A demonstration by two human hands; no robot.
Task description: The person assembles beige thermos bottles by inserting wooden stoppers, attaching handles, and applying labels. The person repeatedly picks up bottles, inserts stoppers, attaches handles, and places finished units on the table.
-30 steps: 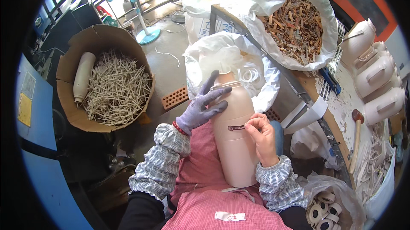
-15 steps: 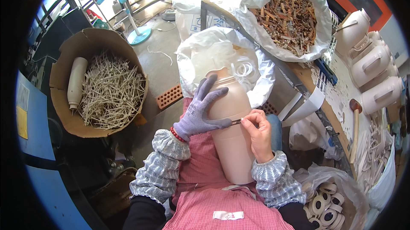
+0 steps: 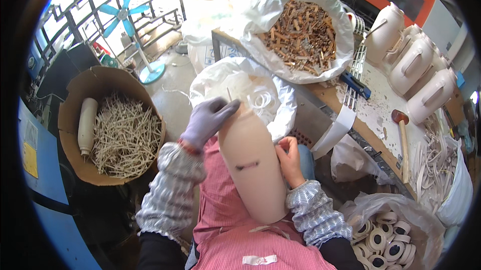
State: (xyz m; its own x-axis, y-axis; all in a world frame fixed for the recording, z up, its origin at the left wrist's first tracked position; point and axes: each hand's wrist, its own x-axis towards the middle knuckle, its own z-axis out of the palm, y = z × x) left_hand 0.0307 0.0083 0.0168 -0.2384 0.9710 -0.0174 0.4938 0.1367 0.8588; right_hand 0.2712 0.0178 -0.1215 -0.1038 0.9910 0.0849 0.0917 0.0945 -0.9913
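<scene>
Workbench (image 3: 381,114): right side, white jugs (image 3: 421,69) and mallet (image 3: 402,135) on top
Jug (image 3: 253,165): beige, upright on lap, dark mark on side
Left hand (image 3: 208,119): gloved, fingers spread over jug's top
Right hand (image 3: 288,157): bare, fingers curled against jug's right side
Box (image 3: 107,124): left, full of pale sticks

Both hands raised, forearms bent inward

Gloved left hand (image 3: 206,121) curls, fingers pointing toward two o'clock; bare right hand (image 3: 289,158) lies with fingers bent, forearm entering from five o'clock.
</scene>
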